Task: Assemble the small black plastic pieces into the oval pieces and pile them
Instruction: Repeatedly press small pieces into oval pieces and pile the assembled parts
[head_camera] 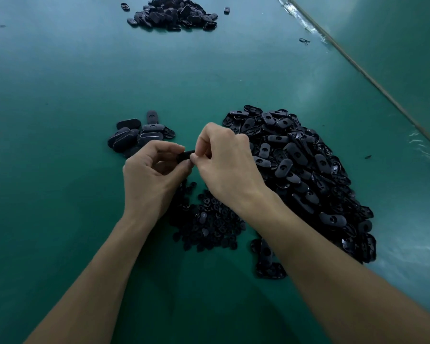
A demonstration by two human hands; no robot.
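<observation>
The left hand point(154, 170) and right hand point(224, 165) meet above the green bench point(60, 95). Both have their fingers curled, and each pinches one end of a single black oval piece point(186, 155) held between them. Under the wrists, on the near side, lies a scatter of small black pieces point(209, 224). A large heap point(303, 170) of ovals spreads to the right. Just left and a little farther sits a small pile point(139, 136) of ovals, and a far pile point(174, 13) lies well apart.
</observation>
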